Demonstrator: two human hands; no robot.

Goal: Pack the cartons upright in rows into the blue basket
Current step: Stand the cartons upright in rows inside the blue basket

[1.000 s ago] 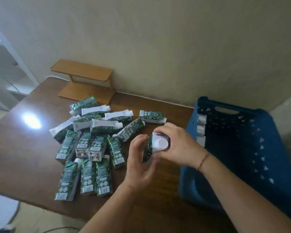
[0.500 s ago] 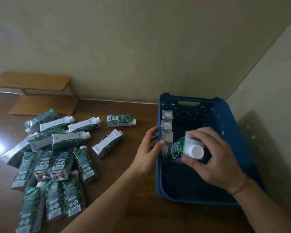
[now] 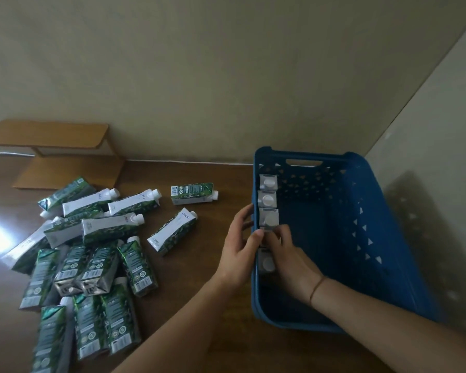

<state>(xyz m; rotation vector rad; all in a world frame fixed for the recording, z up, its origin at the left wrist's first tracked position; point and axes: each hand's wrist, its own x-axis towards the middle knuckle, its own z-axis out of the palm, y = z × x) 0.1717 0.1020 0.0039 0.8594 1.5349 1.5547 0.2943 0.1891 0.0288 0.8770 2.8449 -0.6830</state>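
The blue basket (image 3: 361,238) stands on the table at the right, against the wall corner. Several green-and-white cartons stand upright in one row (image 3: 267,200) along its left wall, white caps up. My right hand (image 3: 288,254) reaches into the basket, fingers curled on a carton in that row; the nearest carton (image 3: 267,263) shows just under the hand. My left hand (image 3: 241,249) grips the basket's left rim, thumb hooked over it. Several more cartons lie flat in a pile (image 3: 92,238) on the left of the table.
A wooden riser shelf (image 3: 51,152) stands at the back left against the wall, with a white cable beside it. Two single cartons (image 3: 193,193) (image 3: 172,232) lie between the pile and the basket. Most of the basket's floor is bare.
My right hand carried a carton from above the table into the basket and lowered it into the row at the left wall. My left hand moved onto the basket's rim.
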